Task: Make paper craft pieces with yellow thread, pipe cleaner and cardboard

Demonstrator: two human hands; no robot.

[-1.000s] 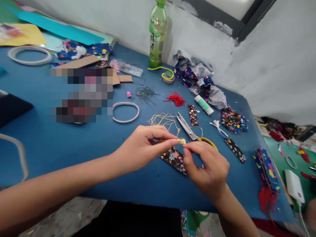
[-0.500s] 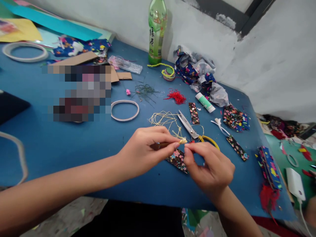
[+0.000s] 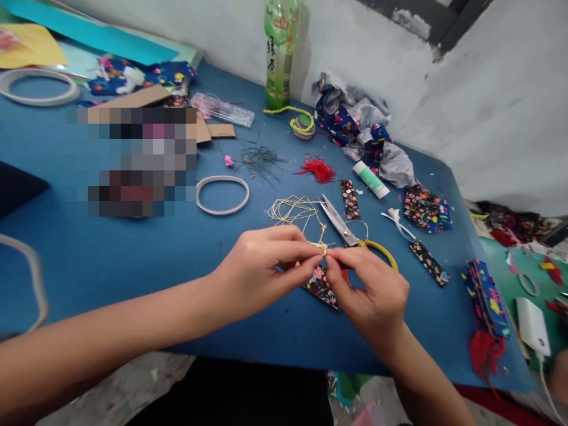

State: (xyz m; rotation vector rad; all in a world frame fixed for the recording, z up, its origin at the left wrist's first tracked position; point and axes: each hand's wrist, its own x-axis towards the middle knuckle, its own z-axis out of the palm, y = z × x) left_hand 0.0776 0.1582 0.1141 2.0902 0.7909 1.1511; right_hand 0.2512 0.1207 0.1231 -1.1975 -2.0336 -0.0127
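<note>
Over the middle of the blue table, my left hand (image 3: 261,278) pinches a small bundle of pale yellow thread (image 3: 324,251) between thumb and fingers. My right hand (image 3: 370,284) is closed in a pinch right against it, fingertips nearly touching those of my left; what it grips is too small to make out. Loose yellow thread (image 3: 293,210) lies in loops beyond my hands. Scissors (image 3: 339,220) with yellow handles lie behind my right hand, blades apart. A floral strip (image 3: 320,287) rests on the table, partly hidden under my hands.
A green bottle (image 3: 281,56) stands by the wall. Crumpled floral fabric (image 3: 350,112), a glue stick (image 3: 371,180), red threads (image 3: 318,169) and a white tape ring (image 3: 222,195) lie beyond my hands. A white power bank (image 3: 532,325) sits at the right.
My right hand has moved slightly left and up, closing the small gap to the yellow bundle at my left fingertips. The view has shifted a little.
</note>
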